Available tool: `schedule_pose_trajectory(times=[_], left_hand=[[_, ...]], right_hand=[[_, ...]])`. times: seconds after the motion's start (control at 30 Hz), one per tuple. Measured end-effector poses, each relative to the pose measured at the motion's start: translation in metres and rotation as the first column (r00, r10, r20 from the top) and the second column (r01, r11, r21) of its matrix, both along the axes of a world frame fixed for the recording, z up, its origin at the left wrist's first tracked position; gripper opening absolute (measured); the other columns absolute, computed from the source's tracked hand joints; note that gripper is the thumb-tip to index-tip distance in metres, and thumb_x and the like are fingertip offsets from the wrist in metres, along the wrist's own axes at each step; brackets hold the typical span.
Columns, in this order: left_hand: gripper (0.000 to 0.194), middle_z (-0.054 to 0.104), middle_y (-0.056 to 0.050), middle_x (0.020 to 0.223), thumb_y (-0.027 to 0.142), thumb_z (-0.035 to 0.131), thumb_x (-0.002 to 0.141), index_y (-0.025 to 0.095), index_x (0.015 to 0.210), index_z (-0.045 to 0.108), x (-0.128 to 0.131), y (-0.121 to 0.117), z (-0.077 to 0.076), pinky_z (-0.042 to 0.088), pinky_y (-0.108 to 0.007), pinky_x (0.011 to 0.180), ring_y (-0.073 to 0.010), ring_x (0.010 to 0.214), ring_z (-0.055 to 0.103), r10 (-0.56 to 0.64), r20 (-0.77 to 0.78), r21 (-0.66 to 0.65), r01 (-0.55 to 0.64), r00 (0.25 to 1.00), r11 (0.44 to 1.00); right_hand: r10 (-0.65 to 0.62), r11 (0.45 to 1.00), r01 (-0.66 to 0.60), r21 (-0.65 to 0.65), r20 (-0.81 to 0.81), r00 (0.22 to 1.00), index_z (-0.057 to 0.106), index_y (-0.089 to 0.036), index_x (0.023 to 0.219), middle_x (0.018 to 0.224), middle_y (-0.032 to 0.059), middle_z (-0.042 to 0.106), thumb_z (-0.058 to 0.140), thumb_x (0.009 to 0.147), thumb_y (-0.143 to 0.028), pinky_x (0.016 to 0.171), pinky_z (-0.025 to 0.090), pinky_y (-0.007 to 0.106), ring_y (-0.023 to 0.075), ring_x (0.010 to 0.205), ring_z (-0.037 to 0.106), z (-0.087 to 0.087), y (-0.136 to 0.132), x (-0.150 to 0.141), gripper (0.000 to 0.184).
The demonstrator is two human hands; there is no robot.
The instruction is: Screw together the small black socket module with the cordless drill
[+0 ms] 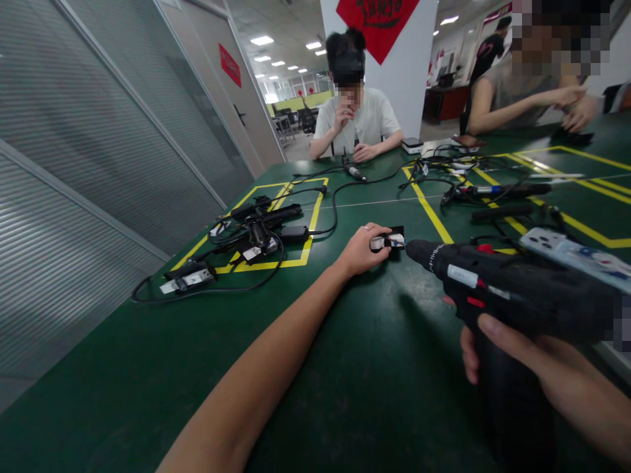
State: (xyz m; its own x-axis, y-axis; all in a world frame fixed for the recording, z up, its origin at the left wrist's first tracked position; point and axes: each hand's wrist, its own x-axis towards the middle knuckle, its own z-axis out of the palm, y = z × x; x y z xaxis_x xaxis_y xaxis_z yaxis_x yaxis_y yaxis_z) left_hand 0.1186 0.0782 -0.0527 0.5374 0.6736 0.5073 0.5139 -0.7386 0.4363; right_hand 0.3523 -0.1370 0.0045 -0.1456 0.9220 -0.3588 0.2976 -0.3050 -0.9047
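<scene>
My right hand (pixel 513 348) is wrapped round the handle of a black cordless drill (pixel 493 282) with red buttons. The drill lies nearly level, its chuck pointing left. At the chuck's front is a small white and black part (pixel 395 241), and whether the bit touches it I cannot tell. My left hand (pixel 365 249) closes its fingers on that part from the left and holds it at the green tabletop. The part's exact kind is too small to make out. Some of it is hidden behind my fingers.
Black devices and cables (pixel 259 230) lie inside yellow tape on the left. More cables and a pen-like tool (pixel 503 190) are at the right, near a pale patterned box (pixel 576 253). Across the green table (pixel 315 368) sit a person in white (pixel 379 115) and another person (pixel 517 105).
</scene>
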Motion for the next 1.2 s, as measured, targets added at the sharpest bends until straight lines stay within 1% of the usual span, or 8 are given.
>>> schedule_pose_trajectory(times=[0.27, 0.37, 0.5, 0.57, 0.67, 0.73, 0.9, 1.2], left_hand=[[0.036, 0.057, -0.008, 0.111, 0.026, 0.059, 0.079, 0.019, 0.114, 0.059, 0.001, -0.003, 0.001, 0.043, -0.038, 0.1, -0.0212, 0.107, 0.053, 0.01, -0.01, -0.019, -0.01, 1.0, 1.0], [0.035, 0.056, -0.009, 0.112, 0.027, 0.057, 0.08, 0.019, 0.114, 0.059, 0.0, -0.004, 0.002, 0.043, -0.038, 0.1, -0.0211, 0.107, 0.053, 0.014, -0.017, -0.02, -0.014, 1.0, 1.0], [0.034, 0.056, -0.009, 0.112, 0.026, 0.058, 0.08, 0.019, 0.113, 0.059, 0.0, -0.004, 0.002, 0.043, -0.038, 0.099, -0.0213, 0.107, 0.053, 0.025, -0.018, -0.024, -0.025, 1.0, 0.999], [0.034, 0.057, -0.008, 0.111, 0.025, 0.057, 0.08, 0.018, 0.113, 0.059, -0.001, -0.002, 0.002, 0.043, -0.037, 0.099, -0.0207, 0.107, 0.053, 0.024, -0.013, -0.021, -0.024, 1.0, 0.999], [0.036, 0.057, -0.009, 0.112, 0.025, 0.059, 0.078, 0.017, 0.113, 0.059, -0.001, 0.0, 0.001, 0.043, -0.037, 0.099, -0.0204, 0.107, 0.053, 0.036, -0.014, -0.013, -0.036, 0.999, 0.999], [0.038, 0.056, -0.009, 0.113, 0.025, 0.061, 0.076, 0.017, 0.113, 0.059, -0.002, 0.001, 0.001, 0.043, -0.037, 0.099, -0.0209, 0.108, 0.053, 0.04, -0.023, -0.012, -0.041, 0.999, 0.999], [0.035, 0.057, -0.008, 0.111, 0.024, 0.06, 0.077, 0.018, 0.112, 0.06, -0.003, 0.002, 0.002, 0.043, -0.037, 0.098, -0.0213, 0.106, 0.053, 0.026, -0.037, -0.033, -0.027, 0.999, 0.999], [0.033, 0.056, -0.007, 0.112, 0.025, 0.058, 0.079, 0.02, 0.111, 0.061, -0.004, 0.0, 0.002, 0.042, -0.039, 0.1, -0.0215, 0.108, 0.052, 0.016, -0.019, -0.051, -0.017, 1.0, 0.999]], right_hand=[[0.042, 0.997, -0.046, 0.062, 0.063, 0.997, 0.07, -0.027, 0.073, 0.077, 0.0007, 0.071, 0.056, 0.075, -0.065, 0.078, 0.046, 0.036, 0.0259, 0.079, 0.065, 0.003, -0.003, -0.004, 0.04], [0.03, 1.0, -0.029, -0.01, 0.039, 0.999, 0.071, -0.025, 0.069, 0.076, 0.0027, 0.072, 0.056, 0.075, -0.065, 0.078, 0.047, 0.036, 0.0263, 0.08, 0.066, 0.014, -0.001, -0.01, 0.043], [0.017, 0.993, -0.033, -0.112, -0.135, 0.991, 0.073, -0.022, 0.069, 0.074, 0.0052, 0.074, 0.059, 0.075, -0.062, 0.076, 0.049, 0.037, 0.0257, 0.076, 0.068, 0.021, -0.002, -0.02, 0.043], [-0.013, 0.989, -0.02, -0.143, -0.23, 0.973, 0.074, -0.02, 0.076, 0.075, 0.0048, 0.074, 0.057, 0.078, -0.058, 0.075, 0.049, 0.039, 0.0256, 0.075, 0.068, 0.016, -0.005, -0.025, 0.041], [-0.163, 0.978, 0.105, -0.182, -0.343, 0.925, 0.07, -0.02, 0.102, 0.068, 0.0011, 0.071, 0.054, 0.084, -0.05, 0.068, 0.05, 0.041, 0.0243, 0.067, 0.067, 0.004, -0.011, -0.032, 0.038], [-0.208, 0.972, 0.149, -0.182, -0.367, 0.907, 0.066, -0.021, 0.108, 0.064, -0.0009, 0.069, 0.054, 0.085, -0.047, 0.064, 0.05, 0.04, 0.023, 0.061, 0.065, -0.001, -0.012, -0.034, 0.037], [-0.126, 0.986, 0.085, -0.142, -0.313, 0.941, 0.067, -0.019, 0.071, 0.064, 0.0009, 0.068, 0.05, 0.087, -0.041, 0.065, 0.048, 0.036, 0.0204, 0.063, 0.064, -0.003, -0.009, -0.026, 0.033], [-0.052, 0.997, 0.038, -0.061, -0.25, 0.967, 0.067, -0.022, 0.071, 0.067, 0.0008, 0.068, 0.051, 0.086, -0.045, 0.066, 0.046, 0.035, 0.0213, 0.069, 0.062, -0.005, -0.008, -0.016, 0.031]])
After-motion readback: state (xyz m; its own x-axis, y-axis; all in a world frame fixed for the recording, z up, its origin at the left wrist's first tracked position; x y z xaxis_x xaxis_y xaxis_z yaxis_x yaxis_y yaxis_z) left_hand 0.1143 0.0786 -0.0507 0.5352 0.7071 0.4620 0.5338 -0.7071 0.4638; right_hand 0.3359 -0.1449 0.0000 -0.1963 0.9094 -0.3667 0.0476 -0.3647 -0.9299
